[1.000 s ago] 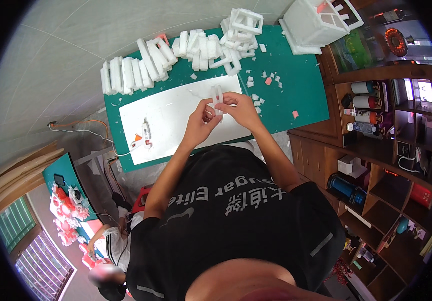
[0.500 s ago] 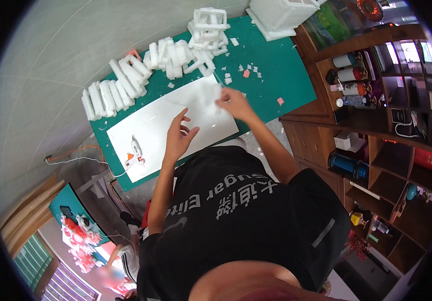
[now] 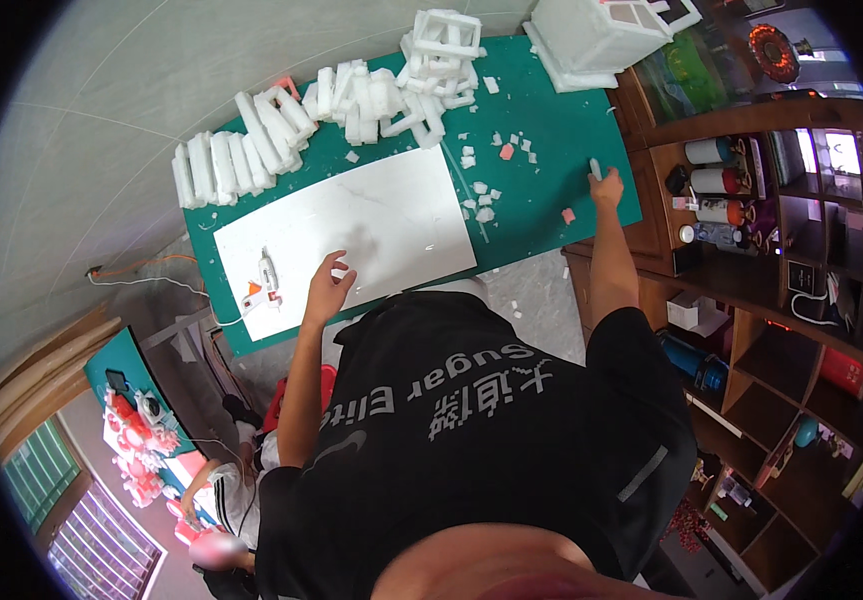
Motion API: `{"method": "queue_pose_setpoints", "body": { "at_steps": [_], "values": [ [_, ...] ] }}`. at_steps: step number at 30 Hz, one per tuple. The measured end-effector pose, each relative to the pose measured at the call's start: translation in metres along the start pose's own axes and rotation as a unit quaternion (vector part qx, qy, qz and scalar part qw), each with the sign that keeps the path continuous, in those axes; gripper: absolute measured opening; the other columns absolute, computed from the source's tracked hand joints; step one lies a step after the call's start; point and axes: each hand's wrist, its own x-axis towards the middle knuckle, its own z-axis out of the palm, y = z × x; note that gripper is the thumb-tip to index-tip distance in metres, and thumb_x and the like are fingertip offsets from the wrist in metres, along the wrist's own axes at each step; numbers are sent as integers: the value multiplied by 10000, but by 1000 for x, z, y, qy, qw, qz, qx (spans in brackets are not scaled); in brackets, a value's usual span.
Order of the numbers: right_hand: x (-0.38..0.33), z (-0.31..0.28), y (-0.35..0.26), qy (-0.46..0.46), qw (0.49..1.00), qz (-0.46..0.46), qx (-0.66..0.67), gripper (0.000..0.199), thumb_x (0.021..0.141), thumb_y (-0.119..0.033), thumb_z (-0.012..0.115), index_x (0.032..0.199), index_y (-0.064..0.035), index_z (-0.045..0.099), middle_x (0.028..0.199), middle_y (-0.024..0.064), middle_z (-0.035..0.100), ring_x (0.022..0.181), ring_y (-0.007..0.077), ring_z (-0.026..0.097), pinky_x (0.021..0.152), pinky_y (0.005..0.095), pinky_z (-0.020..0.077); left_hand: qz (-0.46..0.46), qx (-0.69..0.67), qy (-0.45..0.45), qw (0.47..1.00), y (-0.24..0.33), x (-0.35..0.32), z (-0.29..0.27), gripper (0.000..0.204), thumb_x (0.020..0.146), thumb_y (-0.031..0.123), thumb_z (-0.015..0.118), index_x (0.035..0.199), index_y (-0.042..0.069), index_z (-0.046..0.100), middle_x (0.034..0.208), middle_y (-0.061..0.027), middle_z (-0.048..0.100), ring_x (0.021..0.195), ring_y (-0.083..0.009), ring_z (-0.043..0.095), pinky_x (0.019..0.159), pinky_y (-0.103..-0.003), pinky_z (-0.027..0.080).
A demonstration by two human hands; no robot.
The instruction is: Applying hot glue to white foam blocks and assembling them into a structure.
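Observation:
My right hand [image 3: 606, 186] is stretched out over the right end of the green table. Its fingers are closed on a small whitish stick-like piece [image 3: 594, 168], too small to name exactly. My left hand [image 3: 329, 288] hovers at the near edge of the white board [image 3: 401, 215], thumb and fingers apart, nothing held. A hot glue gun [image 3: 265, 280] lies on the board's left end, its cord running off to the left. Small white foam scraps [image 3: 484, 214] and a pink scrap [image 3: 568, 215] lie between the board and my right hand.
White foam strips [image 3: 241, 160] line the table's far edge, with a stack of foam frames [image 3: 446, 50] farther right. A foam box [image 3: 596, 40] occupies the far right corner. Wooden shelves [image 3: 751, 390] stand to the right. Another person [image 3: 236, 495] is at a second table, lower left.
My right hand has swept right, from the board's right side to the table's right end. My left hand has drawn back left and nearer. The whole view has shifted slightly.

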Motion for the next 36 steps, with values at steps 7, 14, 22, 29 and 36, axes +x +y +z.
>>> {"method": "queue_pose_setpoints", "body": {
  "at_steps": [7, 14, 22, 29, 36],
  "values": [
    [-157, 49, -81, -181, 953, -225, 89, 207, 777, -213, 665, 827, -25, 595, 837, 177, 627, 822, 378, 608, 716, 465, 486, 41, 67, 93, 993, -33, 5, -9, 457, 832, 115, 663, 1263, 64, 521, 1041, -132, 623, 773, -212, 637, 695, -319, 514],
    [-220, 69, -92, -214, 965, -140, 57, 214, 736, -205, 699, 808, -30, 598, 812, 162, 647, 782, 354, 632, 718, 447, 504, 102, 65, 46, 992, 4, 34, -7, 456, 832, 84, 651, 1268, 46, 520, 1105, -170, 600, 830, -259, 623, 732, -327, 521],
    [-214, 45, -93, -224, 961, -145, 71, 198, 743, -191, 701, 778, -13, 623, 810, 176, 665, 799, 355, 648, 715, 443, 510, 117, 32, 7, 993, 6, 41, -3, 440, 845, 106, 635, 1266, 50, 520, 1092, -152, 610, 799, -247, 623, 720, -327, 519],
    [-222, 71, -94, -262, 953, -147, 41, 222, 724, -213, 699, 773, -5, 639, 810, 195, 664, 792, 380, 643, 726, 453, 514, 86, 35, -22, 995, 3, 33, 0, 424, 843, 103, 636, 1251, 56, 531, 1065, -134, 623, 773, -238, 624, 705, -323, 519],
    [-206, -32, -85, -356, 903, -236, 54, 219, 687, -182, 698, 784, 12, 667, 752, 178, 675, 712, 316, 669, 680, 393, 526, 89, 26, 5, 996, -7, 19, -8, 391, 847, 92, 630, 1227, 53, 544, 1042, -134, 630, 766, -240, 623, 698, -325, 519]
  ]
}}
